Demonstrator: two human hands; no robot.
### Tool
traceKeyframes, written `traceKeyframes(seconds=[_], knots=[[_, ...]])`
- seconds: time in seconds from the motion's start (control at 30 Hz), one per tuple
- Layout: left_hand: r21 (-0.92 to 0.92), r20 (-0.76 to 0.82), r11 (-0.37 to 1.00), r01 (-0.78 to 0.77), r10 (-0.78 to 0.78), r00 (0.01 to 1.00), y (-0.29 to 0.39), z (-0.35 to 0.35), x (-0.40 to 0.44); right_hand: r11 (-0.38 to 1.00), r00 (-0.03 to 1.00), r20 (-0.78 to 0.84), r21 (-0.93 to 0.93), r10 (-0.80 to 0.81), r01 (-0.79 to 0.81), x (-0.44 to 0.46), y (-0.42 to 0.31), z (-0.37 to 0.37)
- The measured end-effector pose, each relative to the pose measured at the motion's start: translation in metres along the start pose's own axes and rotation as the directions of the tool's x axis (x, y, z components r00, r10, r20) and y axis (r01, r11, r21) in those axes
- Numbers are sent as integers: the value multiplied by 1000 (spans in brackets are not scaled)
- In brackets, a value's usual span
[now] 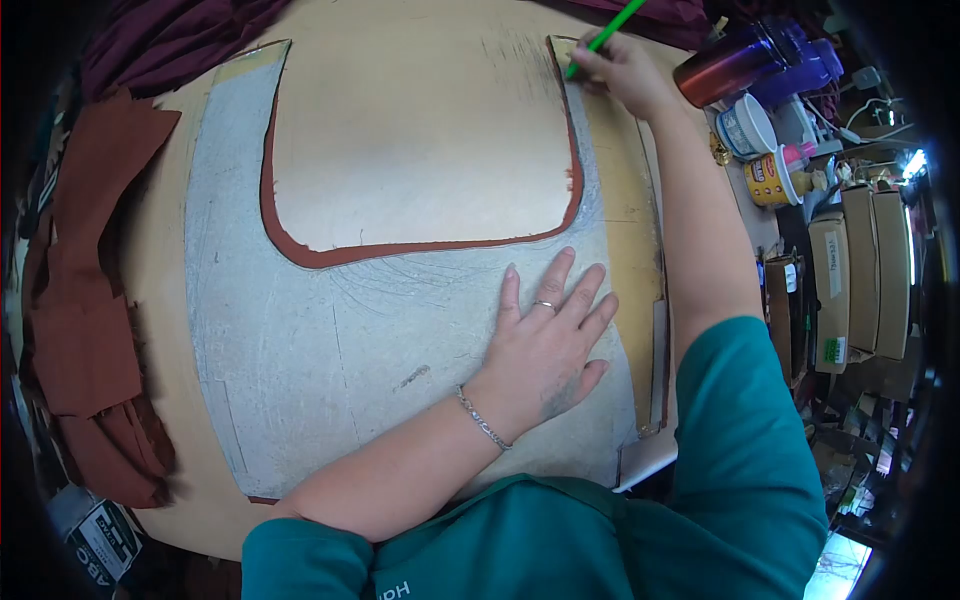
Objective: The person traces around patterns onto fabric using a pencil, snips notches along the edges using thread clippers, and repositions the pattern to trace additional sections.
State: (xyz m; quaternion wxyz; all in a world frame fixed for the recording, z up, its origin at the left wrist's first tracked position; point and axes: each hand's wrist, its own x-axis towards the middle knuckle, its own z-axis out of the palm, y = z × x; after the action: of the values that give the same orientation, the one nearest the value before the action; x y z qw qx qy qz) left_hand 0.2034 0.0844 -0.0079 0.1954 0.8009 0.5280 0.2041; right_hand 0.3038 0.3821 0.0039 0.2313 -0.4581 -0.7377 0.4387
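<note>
My left hand (548,365) lies flat with fingers spread on a large grey-white template (270,390), which has a deep U-shaped cut-out and yellowish strips at its right side. Reddish-brown fabric (400,250) shows from under the template as a narrow border along the curve. At the top of the template's right arm, my right hand (622,75) grips a green pen (606,38), its lower tip at the inner edge there. Whether the tip touches the edge I cannot tell.
Reddish-brown fabric pieces (85,350) lie along the left of the pale table (420,130). Dark maroon cloth (170,45) is bunched at the back left. Right of my right forearm are a purple-red bottle (725,65), a white tub (745,128), a yellow tub (768,180) and cardboard boxes (860,270).
</note>
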Motion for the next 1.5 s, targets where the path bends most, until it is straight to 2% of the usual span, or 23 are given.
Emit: traceKeyframes(seconds=[0.13, 0.27, 0.4, 0.5, 0.6, 0.7, 0.83, 1.03, 1.07, 1.17, 1.27, 1.37, 1.5], knots=[[-8, -15, 1000, 1, -1, 1000, 1, 0, 1, 980, 965, -205, 82, -163, 183, 47, 24, 6], [-9, -37, 1000, -2, 1, 999, -1, 1, -1, 936, 916, -398, 303, -47, 180, -12, 0, 23], [-1, -34, 1000, -1, 1, 999, 0, 2, -2, 979, 970, -210, 188, 122, -82, -100, -15, 23], [14, -22, 1000, 0, 0, 1000, 1, 2, -1, 957, 990, -82, 277, 115, -88, -147, -37, 51], [32, 2, 999, -6, 6, 1000, 0, 3, -1, 960, 999, -13, 276, 45, -40, -154, -33, 71], [48, 30, 999, 0, -1, 1000, 1, 0, 0, 976, 997, 41, 204, 65, -72, -154, -39, 86], [31, 43, 999, 6, -7, 999, 1, 0, 0, 989, 998, 54, 145, 18, -25, -161, -50, 91], [38, 28, 999, -9, 8, 1000, 1, 1, -1, 995, 999, -47, 99, 16, -12, -166, -25, 65], [41, 29, 999, -10, 9, 1000, 0, 1, -1, 1000, 1000, -1, 8, -16, 16, -162, -26, 51], [43, 32, 999, -12, 10, 999, 2, 0, 0, 995, 1000, -16, -95, -9, 8, -133, -10, 28], [36, 36, 999, -6, 4, 999, 2, -2, 0, 992, 1000, 10, 128, 6, -7, -86, -2, 16], [26, 32, 1000, -4, 3, 999, 2, -4, 1, 996, 997, -39, -48, 71, -73, -39, -15, 11], [19, 36, 1000, 7, -7, 999, 3, -5, 2, 997, 984, -172, 53, -42, 52, 32, 8, 8]])
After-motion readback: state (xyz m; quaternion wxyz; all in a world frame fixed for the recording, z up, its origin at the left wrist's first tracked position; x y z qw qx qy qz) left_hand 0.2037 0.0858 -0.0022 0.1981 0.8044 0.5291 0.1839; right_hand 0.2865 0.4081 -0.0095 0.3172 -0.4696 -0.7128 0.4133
